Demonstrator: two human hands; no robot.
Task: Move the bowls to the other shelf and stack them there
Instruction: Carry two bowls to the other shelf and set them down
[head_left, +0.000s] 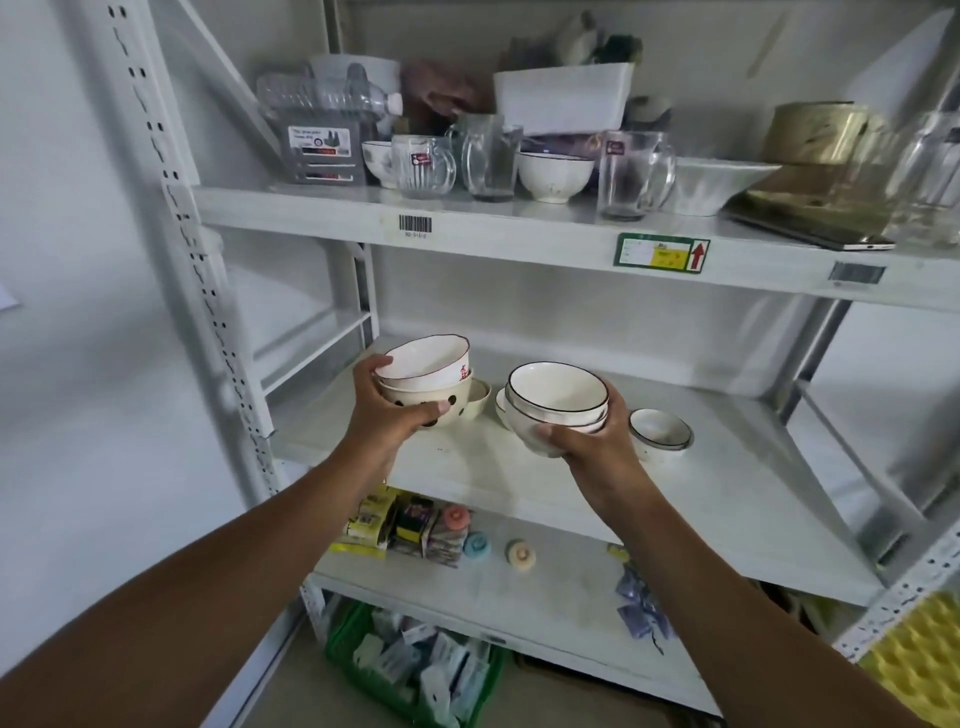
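My left hand (387, 413) grips a stack of two bowls: a white bowl with a red mark (427, 362) nested in a cream bowl with dark dots (457, 402). My right hand (587, 439) holds a stack of white bowls with dark rims (558, 395). Both stacks hover just above the middle shelf (519, 467). Behind the left stack a small cream bowl (479, 397) rests on the shelf. A small dark-rimmed bowl (661, 428) sits to the right of my right hand. Another bowl is partly hidden behind the right stack.
The upper shelf (519, 228) carries glass mugs (423, 165), a white bowl (555, 176), a wide white dish (719, 182), a plastic bottle and a white tub. The lower shelf has packets and small round objects. A green basket (363, 670) stands on the floor.
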